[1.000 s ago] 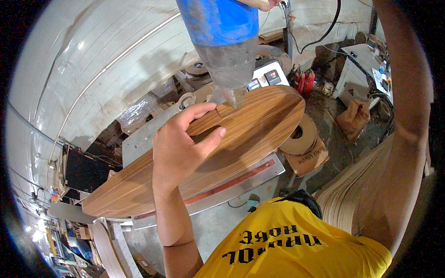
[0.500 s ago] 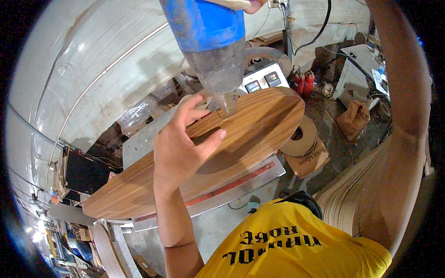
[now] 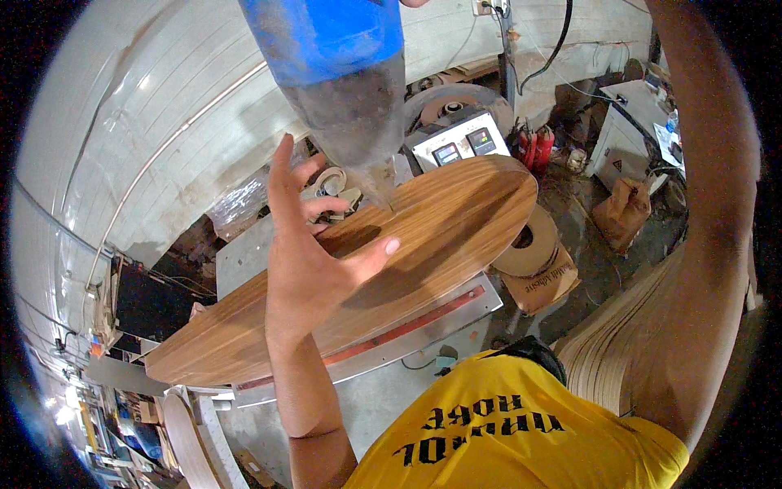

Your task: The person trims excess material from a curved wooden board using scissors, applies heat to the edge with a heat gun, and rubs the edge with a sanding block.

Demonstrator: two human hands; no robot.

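A large plastic bottle [image 3: 346, 106] with a blue band and a cloudy, dirty clear neck is tipped nozzle-down at the top middle. Its tapered tip is over the far edge of a long oval wooden board [image 3: 456, 236] with striped brown grain. Only a bit of my right hand [image 3: 414, 2] shows beside the bottle at the upper picture edge; the rest of its grip is cut off. Above the board, my left hand [image 3: 314, 261] is open and empty, fingers spread beside the bottle tip. Its thumb points across the board; whether it touches the wood I cannot tell.
Beneath the board is a grey metal surface with a red strip [image 3: 391, 330]. Behind stands a white control panel [image 3: 460, 149] with two displays. At right are a roll of tape-like band [image 3: 529, 248], a brown paper bag [image 3: 623, 213], red extinguishers [image 3: 535, 148] and a white cabinet [image 3: 619, 126].
The bottle has shifted left and looks larger. My left fingers have lifted and spread wider, away from the board's far edge. The board has stayed nearly still.
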